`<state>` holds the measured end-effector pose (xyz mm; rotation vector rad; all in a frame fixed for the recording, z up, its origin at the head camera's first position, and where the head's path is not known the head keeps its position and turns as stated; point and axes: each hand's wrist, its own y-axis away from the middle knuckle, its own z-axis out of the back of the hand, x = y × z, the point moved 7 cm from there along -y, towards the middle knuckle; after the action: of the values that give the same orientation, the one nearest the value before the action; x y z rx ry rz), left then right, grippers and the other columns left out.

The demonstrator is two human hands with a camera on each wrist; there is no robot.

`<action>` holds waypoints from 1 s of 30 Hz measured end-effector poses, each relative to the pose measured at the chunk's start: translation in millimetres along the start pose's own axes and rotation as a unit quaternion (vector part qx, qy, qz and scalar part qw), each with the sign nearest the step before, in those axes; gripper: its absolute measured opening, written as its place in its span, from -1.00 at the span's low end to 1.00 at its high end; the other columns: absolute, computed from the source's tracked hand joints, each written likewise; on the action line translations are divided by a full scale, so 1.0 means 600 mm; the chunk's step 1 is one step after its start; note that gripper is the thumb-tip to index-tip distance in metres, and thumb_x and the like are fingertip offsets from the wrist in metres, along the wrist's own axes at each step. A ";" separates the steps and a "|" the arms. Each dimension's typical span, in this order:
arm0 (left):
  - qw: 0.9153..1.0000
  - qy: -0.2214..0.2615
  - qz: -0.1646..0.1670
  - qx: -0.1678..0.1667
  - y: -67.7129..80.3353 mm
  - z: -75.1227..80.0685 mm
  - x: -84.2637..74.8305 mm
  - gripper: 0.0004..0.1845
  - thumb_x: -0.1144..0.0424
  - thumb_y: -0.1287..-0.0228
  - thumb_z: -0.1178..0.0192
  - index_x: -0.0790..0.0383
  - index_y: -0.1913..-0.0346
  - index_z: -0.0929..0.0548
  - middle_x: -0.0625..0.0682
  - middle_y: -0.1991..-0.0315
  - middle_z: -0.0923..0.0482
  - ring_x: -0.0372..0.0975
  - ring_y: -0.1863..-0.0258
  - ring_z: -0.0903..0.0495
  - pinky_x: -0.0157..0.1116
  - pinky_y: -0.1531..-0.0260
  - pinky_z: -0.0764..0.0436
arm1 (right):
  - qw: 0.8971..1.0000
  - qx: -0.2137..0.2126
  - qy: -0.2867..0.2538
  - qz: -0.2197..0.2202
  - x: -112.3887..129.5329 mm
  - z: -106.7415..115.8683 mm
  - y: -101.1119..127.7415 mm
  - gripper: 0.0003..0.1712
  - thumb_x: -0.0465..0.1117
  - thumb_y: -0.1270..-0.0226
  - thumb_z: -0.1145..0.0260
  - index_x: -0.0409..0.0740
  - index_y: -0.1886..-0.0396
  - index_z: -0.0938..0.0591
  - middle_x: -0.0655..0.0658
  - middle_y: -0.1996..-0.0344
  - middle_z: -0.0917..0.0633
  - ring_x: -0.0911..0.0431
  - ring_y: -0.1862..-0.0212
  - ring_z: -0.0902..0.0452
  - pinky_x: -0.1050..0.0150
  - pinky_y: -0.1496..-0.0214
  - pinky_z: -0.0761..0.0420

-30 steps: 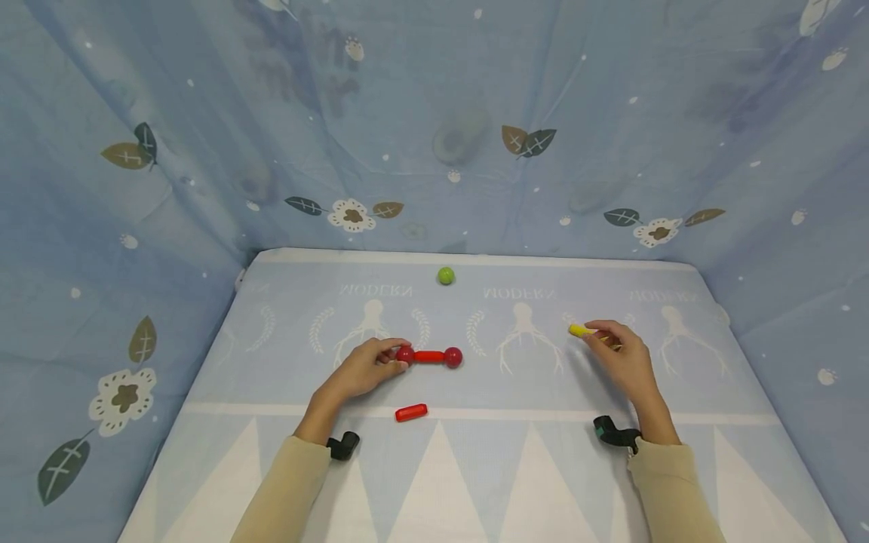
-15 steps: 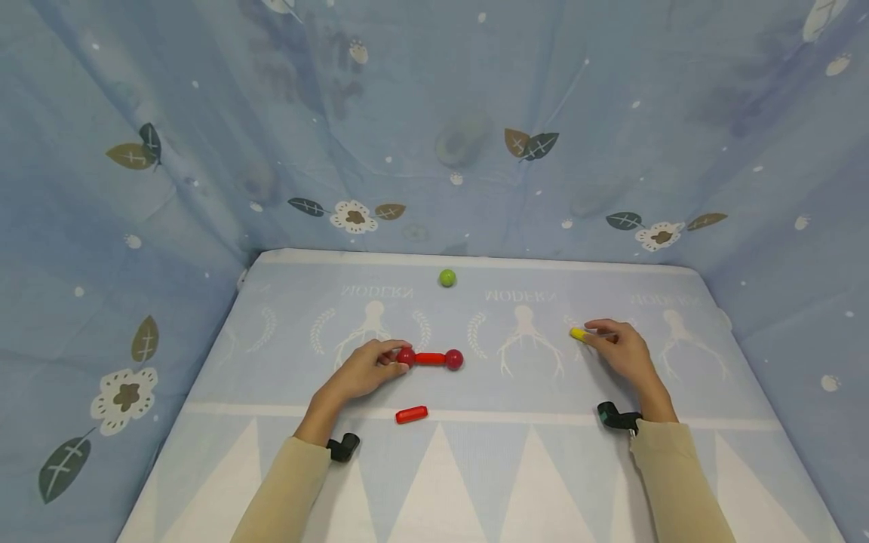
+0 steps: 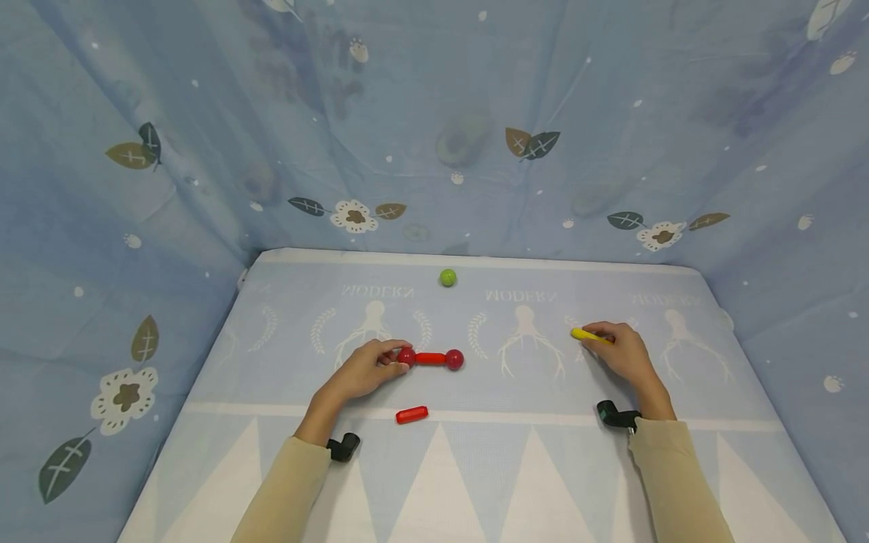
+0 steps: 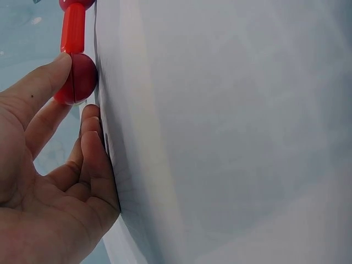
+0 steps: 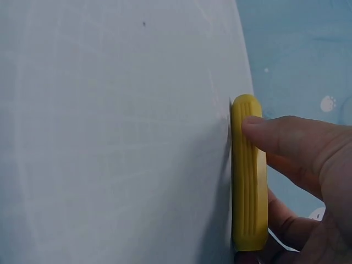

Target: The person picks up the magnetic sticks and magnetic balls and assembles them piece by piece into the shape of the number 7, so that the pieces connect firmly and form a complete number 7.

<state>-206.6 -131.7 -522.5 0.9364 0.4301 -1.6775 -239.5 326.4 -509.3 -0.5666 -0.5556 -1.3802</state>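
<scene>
On the left side of the table, my left hand [image 3: 366, 368] pinches the left ball of a red dumbbell-shaped piece [image 3: 431, 359], two dark red balls joined by a bright red bar. In the left wrist view, thumb and finger grip that ball [image 4: 82, 80], which has a seam line. My right hand [image 3: 624, 354] holds a yellow grooved bar [image 5: 248, 176] between thumb and fingers, close over the table on the right side. The thumb lies near the bar's far end. Between the hands and nearer the front lies a separate red bar [image 3: 411, 415].
A small green ball [image 3: 448, 277] sits near the back edge of the table. The table's patterned cloth [image 3: 475, 467] meets a blue curtain [image 3: 421, 136] at the back and both sides. A black wrist camera [image 3: 616, 415] is worn on the right wrist.
My right hand has come slightly toward the front and its fingers have shifted, so more of the yellow bar's length shows. My left hand stays on the red ball.
</scene>
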 end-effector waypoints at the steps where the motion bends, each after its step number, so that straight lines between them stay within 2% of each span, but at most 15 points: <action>1: 1.000 0.000 -0.001 0.000 0.000 0.000 0.001 -0.57 0.13 -0.31 -0.38 -0.02 -0.24 -0.65 -0.06 0.15 -0.53 -0.16 0.12 -0.49 -0.20 0.14 -0.53 | 1.000 0.001 0.000 -0.001 0.001 0.000 0.000 -0.64 -0.22 -0.39 -0.37 -0.34 -0.08 -0.67 -0.39 0.04 -0.65 -0.16 0.14 -0.53 0.06 0.21 -0.47; 9: 1.000 0.000 0.000 0.004 -0.001 -0.001 0.000 -0.56 0.14 -0.31 -0.38 -0.02 -0.24 -0.65 -0.06 0.15 -0.53 -0.16 0.12 -0.48 -0.21 0.15 -0.52 | 1.000 -0.010 0.013 -0.001 0.007 0.007 0.003 -0.67 -0.22 -0.39 -0.37 -0.30 -0.07 -0.69 -0.33 0.14 -0.68 -0.05 0.29 -0.48 0.11 0.31 -0.43; 15: 1.000 -0.001 -0.005 0.003 -0.002 0.000 0.000 -0.56 0.15 -0.31 -0.38 0.01 -0.24 -0.65 -0.05 0.16 -0.53 -0.15 0.13 -0.48 -0.21 0.18 -0.53 | 1.000 -0.019 0.008 -0.023 0.023 0.014 0.011 -0.60 -0.10 -0.45 -0.33 -0.22 -0.15 -0.65 -0.35 0.03 -0.64 -0.19 0.07 -0.51 -0.02 0.16 -0.47; 19: 1.000 0.001 -0.006 0.003 -0.001 0.001 -0.001 -0.57 0.15 -0.31 -0.38 0.00 -0.24 -0.65 -0.05 0.17 -0.53 -0.16 0.14 -0.48 -0.22 0.17 -0.53 | 0.999 -0.023 -0.019 -0.038 0.038 0.016 0.017 -0.56 -0.06 -0.46 -0.32 -0.19 -0.20 -0.63 -0.34 -0.01 -0.61 -0.21 0.01 -0.49 -0.03 0.11 -0.47; 26: 1.000 -0.001 -0.004 0.002 0.000 0.002 -0.003 -0.57 0.15 -0.31 -0.38 -0.01 -0.23 -0.65 -0.05 0.16 -0.52 -0.16 0.13 -0.48 -0.20 0.16 -0.53 | 0.994 -0.038 -0.095 -0.042 0.070 0.010 0.027 -0.51 0.01 -0.47 -0.30 -0.19 -0.22 -0.61 -0.28 0.00 -0.62 -0.03 0.06 -0.53 0.27 0.22 -0.55; 30: 1.000 -0.001 -0.003 0.000 0.000 0.002 -0.003 -0.57 0.15 -0.31 -0.38 -0.02 -0.23 -0.65 -0.05 0.16 -0.53 -0.16 0.13 -0.48 -0.20 0.15 -0.53 | 0.989 -0.036 -0.140 -0.045 0.091 0.002 0.032 -0.51 0.02 -0.47 -0.29 -0.19 -0.22 -0.60 -0.25 -0.01 -0.61 0.08 0.10 -0.53 0.33 0.22 -0.55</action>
<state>-206.7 -131.4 -520.4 0.9345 0.4305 -1.6838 -214.7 289.0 -473.1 -0.8096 -0.7661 -1.4208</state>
